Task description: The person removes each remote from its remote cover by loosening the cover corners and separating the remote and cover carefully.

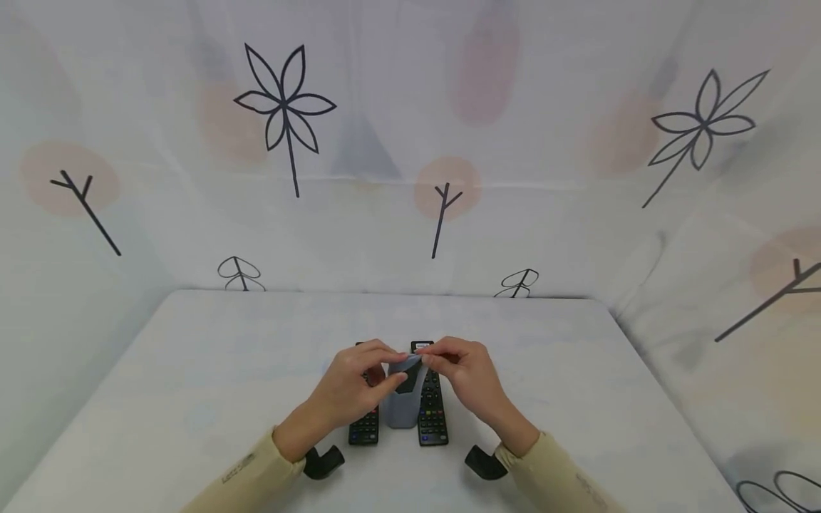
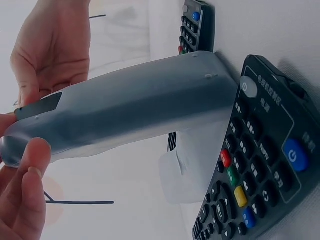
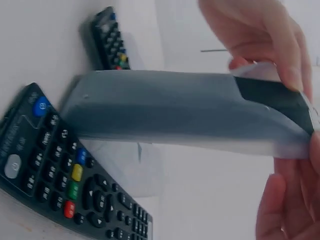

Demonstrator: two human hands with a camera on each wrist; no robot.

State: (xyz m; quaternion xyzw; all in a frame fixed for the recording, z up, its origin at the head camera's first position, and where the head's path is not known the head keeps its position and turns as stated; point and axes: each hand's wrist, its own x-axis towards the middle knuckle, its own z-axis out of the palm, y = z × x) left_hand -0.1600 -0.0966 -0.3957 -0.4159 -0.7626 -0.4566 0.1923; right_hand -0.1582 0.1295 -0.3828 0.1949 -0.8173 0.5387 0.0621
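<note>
A blue-grey, slightly translucent sleeve with a dark panel near its top (image 1: 401, 412) stands upright on the table. My left hand (image 1: 349, 382) pinches its upper left rim, with the thumb by the dark panel. At the upper right rim, my right hand (image 1: 471, 374) pinches the edge between thumb and forefinger. In the left wrist view the sleeve (image 2: 145, 102) stretches from the fingers down to the tabletop. The right wrist view shows the sleeve (image 3: 160, 105) and its dark panel near the fingertips. Whether anything is inside is unclear.
A black remote control (image 1: 364, 427) lies left of the sleeve, another remote control (image 1: 432, 420) right of it. Two black curved pieces (image 1: 323, 463) (image 1: 485, 463) are near the sleeves of my arms. A pale translucent object (image 2: 192, 170) shows behind. Patterned cloth (image 1: 385, 142) surrounds the white table (image 1: 192, 399).
</note>
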